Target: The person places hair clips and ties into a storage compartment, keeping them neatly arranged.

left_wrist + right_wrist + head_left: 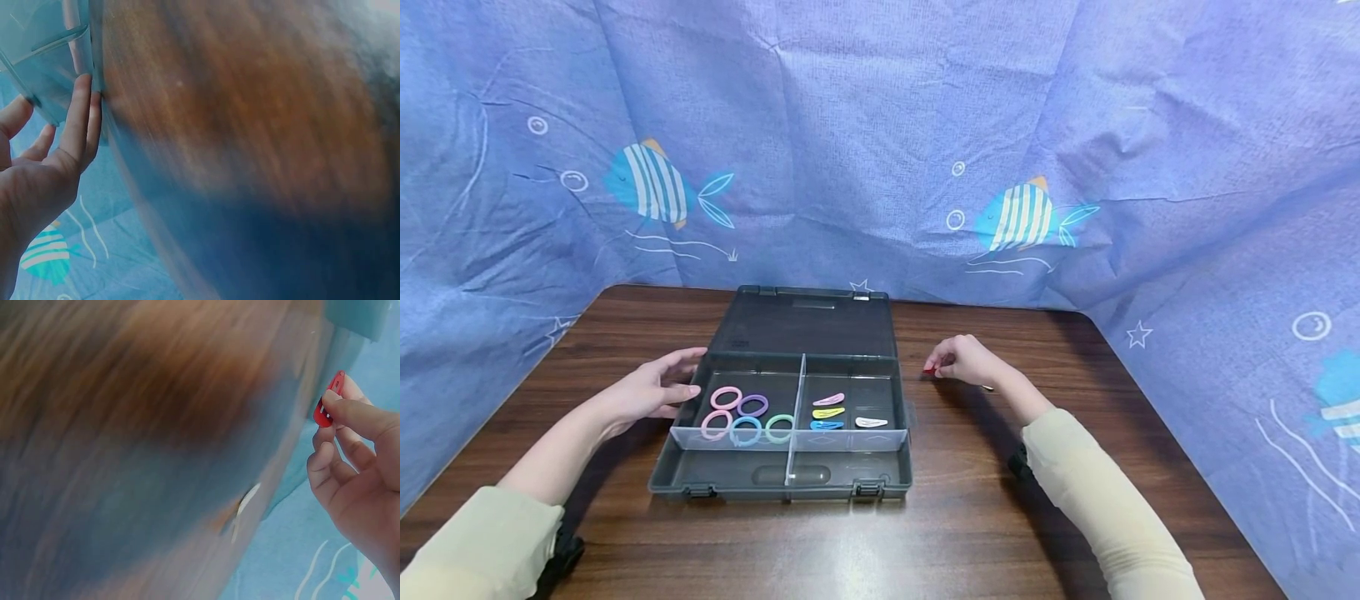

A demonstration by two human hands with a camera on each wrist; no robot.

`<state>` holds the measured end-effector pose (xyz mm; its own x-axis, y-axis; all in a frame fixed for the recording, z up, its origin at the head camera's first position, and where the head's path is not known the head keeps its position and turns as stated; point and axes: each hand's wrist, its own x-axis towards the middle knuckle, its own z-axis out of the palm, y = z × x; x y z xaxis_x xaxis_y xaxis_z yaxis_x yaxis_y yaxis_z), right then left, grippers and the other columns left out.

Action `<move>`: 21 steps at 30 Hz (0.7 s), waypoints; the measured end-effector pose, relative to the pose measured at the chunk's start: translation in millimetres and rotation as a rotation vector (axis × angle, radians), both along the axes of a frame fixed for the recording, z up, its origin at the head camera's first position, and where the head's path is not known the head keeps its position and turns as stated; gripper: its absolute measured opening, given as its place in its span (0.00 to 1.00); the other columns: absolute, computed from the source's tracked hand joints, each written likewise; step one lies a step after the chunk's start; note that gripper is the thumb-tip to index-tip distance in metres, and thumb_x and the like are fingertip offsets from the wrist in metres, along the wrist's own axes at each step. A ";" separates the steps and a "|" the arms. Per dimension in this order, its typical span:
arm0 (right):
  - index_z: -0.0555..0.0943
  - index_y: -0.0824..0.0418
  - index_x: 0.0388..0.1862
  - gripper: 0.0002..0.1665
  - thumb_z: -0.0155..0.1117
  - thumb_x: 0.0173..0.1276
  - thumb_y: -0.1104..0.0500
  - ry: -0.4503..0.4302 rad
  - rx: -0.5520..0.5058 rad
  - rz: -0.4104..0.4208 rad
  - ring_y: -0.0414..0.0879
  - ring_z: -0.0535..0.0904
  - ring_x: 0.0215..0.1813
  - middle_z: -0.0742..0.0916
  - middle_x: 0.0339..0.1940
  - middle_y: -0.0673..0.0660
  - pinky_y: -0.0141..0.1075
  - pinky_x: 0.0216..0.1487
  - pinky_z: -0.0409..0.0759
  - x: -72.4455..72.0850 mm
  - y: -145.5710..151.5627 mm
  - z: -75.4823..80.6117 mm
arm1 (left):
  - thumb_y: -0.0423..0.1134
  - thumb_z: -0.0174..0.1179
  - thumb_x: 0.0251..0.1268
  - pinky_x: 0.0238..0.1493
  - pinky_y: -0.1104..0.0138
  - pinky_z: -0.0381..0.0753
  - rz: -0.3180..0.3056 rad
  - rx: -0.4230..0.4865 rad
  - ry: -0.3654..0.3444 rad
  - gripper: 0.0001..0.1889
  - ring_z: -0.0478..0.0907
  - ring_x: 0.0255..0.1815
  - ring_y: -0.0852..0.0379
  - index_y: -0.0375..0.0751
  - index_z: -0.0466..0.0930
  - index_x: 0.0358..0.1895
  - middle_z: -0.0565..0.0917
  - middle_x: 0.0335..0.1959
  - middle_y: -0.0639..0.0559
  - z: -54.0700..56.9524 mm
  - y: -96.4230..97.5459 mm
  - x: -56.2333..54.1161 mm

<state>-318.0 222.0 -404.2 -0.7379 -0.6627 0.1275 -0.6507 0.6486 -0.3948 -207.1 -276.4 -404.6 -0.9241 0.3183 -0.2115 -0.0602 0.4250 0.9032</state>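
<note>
A dark translucent organizer box [850, 493] lies on the table with its lid swung back. At its left side, my left hand [643, 390] touches the wall and rim with extended fingers and thumb, as the left wrist view also shows. Right of the box, my right hand [970, 361] pinches a red snap hair clip [329, 403] between thumb and index finger, close over the tabletop. The back right compartment holds a pink hair clip [829, 400], a yellow one [828, 412], a blue one [826, 425] and a white one [871, 422].
In the back left compartment lie several hair ties, among them a purple one [752, 406] and a green one [779, 428]. Another light-coloured clip [248, 500] lies on the wooden table [1000, 517] beneath the right wrist. A blue fish-print cloth [880, 150] hangs behind.
</note>
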 end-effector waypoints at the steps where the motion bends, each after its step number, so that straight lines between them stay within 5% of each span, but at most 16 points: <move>1: 0.87 0.55 0.31 0.09 0.69 0.55 0.68 -0.003 -0.002 0.004 0.37 0.77 0.32 0.85 0.26 0.46 0.30 0.35 0.75 1.6 -1.0 1.9 | 0.38 0.55 0.69 0.49 0.51 0.80 0.000 0.001 0.000 0.39 0.69 0.60 0.34 0.39 0.41 0.75 0.52 0.69 0.26 -0.3 -0.2 -0.1; 13: 0.87 0.55 0.31 0.09 0.68 0.55 0.68 0.010 -0.089 0.006 0.37 0.77 0.30 0.86 0.28 0.50 0.29 0.31 0.76 16.9 -11.9 21.3 | 0.39 0.55 0.69 0.49 0.51 0.80 0.002 -0.014 -0.005 0.39 0.68 0.61 0.33 0.40 0.41 0.75 0.52 0.69 0.25 0.7 1.3 0.1; 21: 0.87 0.52 0.32 0.13 0.67 0.55 0.70 0.038 -0.151 0.015 0.37 0.77 0.31 0.86 0.31 0.45 0.30 0.32 0.76 22.8 -16.7 31.4 | 0.38 0.54 0.70 0.49 0.51 0.80 -0.009 0.001 -0.006 0.38 0.69 0.61 0.34 0.39 0.40 0.75 0.52 0.69 0.26 0.4 0.3 0.1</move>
